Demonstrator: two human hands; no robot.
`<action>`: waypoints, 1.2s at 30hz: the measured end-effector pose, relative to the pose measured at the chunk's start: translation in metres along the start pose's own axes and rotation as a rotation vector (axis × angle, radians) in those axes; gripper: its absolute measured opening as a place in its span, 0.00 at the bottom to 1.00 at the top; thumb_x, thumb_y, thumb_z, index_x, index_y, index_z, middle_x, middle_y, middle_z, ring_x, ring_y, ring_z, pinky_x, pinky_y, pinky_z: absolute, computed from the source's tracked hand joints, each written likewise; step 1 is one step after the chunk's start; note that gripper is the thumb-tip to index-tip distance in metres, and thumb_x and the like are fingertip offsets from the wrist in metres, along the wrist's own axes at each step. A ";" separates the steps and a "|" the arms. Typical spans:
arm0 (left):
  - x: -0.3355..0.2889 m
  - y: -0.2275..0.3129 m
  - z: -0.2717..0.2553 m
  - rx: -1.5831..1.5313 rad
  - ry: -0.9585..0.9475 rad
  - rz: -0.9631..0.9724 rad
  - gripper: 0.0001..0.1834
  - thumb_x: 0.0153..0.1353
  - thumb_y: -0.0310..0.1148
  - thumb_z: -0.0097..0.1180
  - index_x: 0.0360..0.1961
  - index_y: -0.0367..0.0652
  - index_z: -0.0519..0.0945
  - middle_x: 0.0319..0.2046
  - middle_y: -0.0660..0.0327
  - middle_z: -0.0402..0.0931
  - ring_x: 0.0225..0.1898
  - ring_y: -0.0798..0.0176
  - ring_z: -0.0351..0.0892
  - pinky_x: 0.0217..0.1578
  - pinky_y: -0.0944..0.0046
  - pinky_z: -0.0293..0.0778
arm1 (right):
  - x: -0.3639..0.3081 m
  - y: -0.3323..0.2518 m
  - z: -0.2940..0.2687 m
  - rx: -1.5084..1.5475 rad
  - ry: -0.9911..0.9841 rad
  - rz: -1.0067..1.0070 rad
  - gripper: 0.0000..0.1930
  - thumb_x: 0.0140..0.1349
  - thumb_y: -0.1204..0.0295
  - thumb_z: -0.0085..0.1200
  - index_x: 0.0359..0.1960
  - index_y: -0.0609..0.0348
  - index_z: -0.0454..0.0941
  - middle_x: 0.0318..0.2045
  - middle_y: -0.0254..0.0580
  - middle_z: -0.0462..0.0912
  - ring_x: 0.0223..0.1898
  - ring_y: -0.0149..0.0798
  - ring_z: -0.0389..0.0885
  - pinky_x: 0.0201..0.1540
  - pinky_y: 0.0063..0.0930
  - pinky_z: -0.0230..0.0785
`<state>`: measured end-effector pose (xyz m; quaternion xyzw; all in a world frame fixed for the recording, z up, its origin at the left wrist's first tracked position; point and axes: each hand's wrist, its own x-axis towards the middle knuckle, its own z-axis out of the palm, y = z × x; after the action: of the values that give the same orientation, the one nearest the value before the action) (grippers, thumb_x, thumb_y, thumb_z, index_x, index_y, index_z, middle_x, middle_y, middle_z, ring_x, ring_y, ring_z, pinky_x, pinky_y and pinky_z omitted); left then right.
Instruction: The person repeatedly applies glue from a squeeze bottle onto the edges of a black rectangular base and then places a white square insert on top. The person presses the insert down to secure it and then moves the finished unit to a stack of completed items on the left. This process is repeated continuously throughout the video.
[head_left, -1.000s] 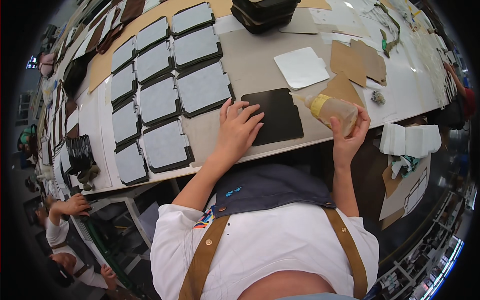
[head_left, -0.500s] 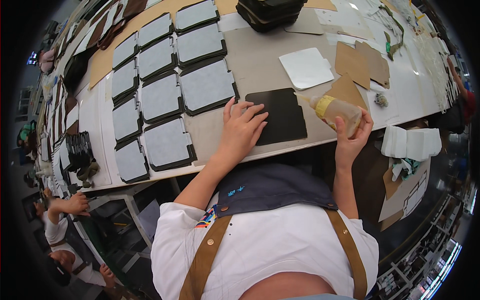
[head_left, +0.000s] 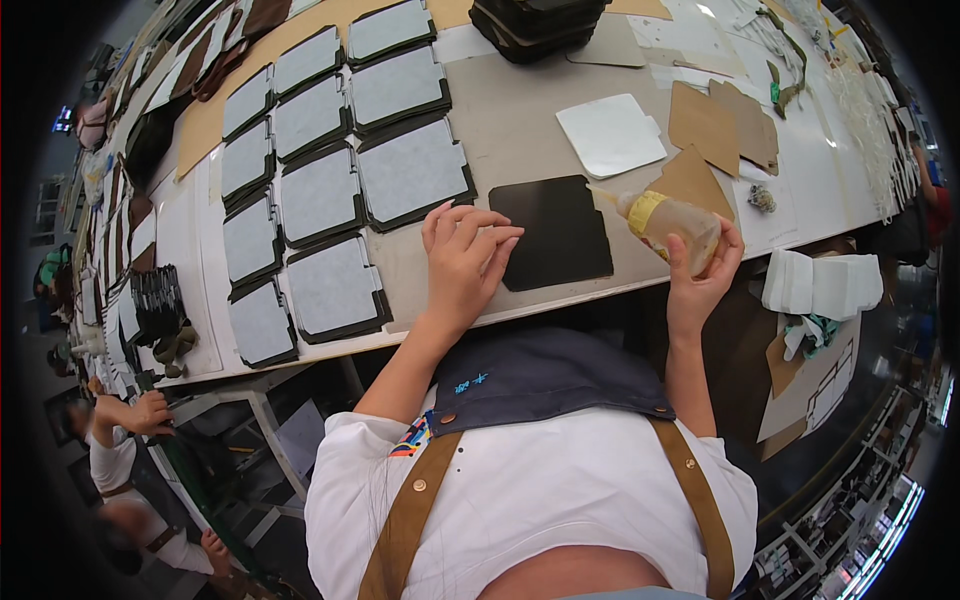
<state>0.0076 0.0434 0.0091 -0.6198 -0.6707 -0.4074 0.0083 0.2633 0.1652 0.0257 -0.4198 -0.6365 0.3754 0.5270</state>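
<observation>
Since before, the left hand (head_left: 462,262) has slid left. On the big bench (head_left: 795,205) lie rows of grey-topped sheets (head_left: 322,197), the black sheet (head_left: 555,240) right of them, a white sheet (head_left: 611,138) beyond. Left fingers, loosely open, reach over the black sheet's edge; the right hand's (head_left: 705,275) fingers grip a bottle (head_left: 683,226).

Light-blue stitched characters (head_left: 470,383) stand on the dark apron (head_left: 565,375), near six o'clock from the view's centre. At two o'clock, the bottle (head_left: 692,228) bears a yellow label (head_left: 649,213), its print too small to read.
</observation>
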 end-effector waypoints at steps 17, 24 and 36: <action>-0.018 -0.021 -0.013 -0.086 0.245 -0.029 0.05 0.59 0.31 0.65 0.28 0.49 0.81 0.33 0.67 0.79 0.43 0.58 0.75 0.58 0.52 0.61 | -0.009 -0.010 0.027 0.033 -0.123 -0.097 0.34 0.59 0.76 0.70 0.62 0.61 0.61 0.57 0.52 0.76 0.59 0.41 0.77 0.63 0.34 0.69; -0.019 -0.022 -0.013 -0.091 0.261 -0.030 0.04 0.59 0.30 0.65 0.28 0.49 0.81 0.33 0.67 0.79 0.43 0.58 0.75 0.58 0.51 0.60 | -0.016 -0.014 0.047 0.087 -0.201 -0.110 0.35 0.58 0.77 0.71 0.62 0.61 0.61 0.57 0.54 0.76 0.59 0.43 0.77 0.63 0.36 0.70; -0.020 -0.026 -0.012 -0.108 0.291 -0.036 0.04 0.59 0.30 0.64 0.28 0.50 0.81 0.33 0.68 0.78 0.44 0.58 0.75 0.58 0.51 0.61 | -0.014 -0.020 0.075 0.209 -0.350 -0.130 0.37 0.58 0.77 0.71 0.65 0.61 0.59 0.60 0.53 0.73 0.62 0.46 0.76 0.64 0.38 0.71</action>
<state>-0.0159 0.0229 -0.0072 -0.5417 -0.6505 -0.5284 0.0648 0.1878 0.1416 0.0271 -0.2493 -0.7017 0.4717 0.4721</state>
